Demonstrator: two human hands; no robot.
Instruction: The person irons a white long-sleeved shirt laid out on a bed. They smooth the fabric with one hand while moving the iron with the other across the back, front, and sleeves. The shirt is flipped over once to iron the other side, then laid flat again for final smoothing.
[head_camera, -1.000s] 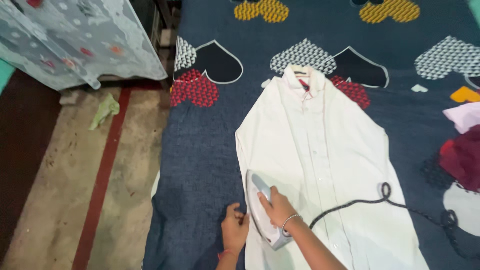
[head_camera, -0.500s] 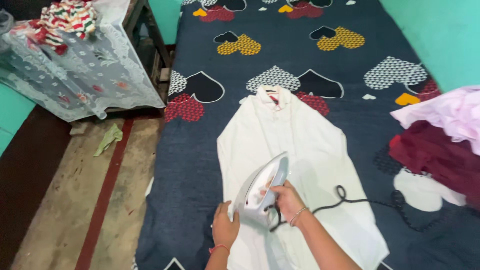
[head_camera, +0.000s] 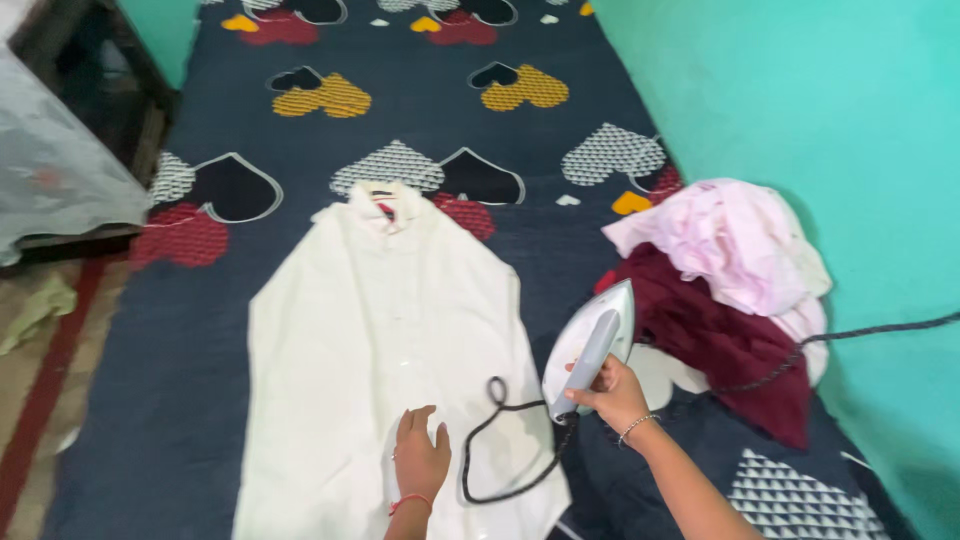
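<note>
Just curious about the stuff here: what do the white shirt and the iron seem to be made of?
White shirt: probably thin woven cotton or a blend, matte, lying flat with soft creases. Iron, in the right hand: pale grey plastic body and handle, smooth with a slight sheen.

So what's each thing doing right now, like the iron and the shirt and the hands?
Iron: lifted off the shirt, tipped up, held by its handle.
Shirt: spread flat on the bed.
Cord: looped across the shirt's edge.
Right hand: gripping the iron.
Left hand: pressed flat on the shirt.
Clothes pile: heaped, crumpled.
</note>
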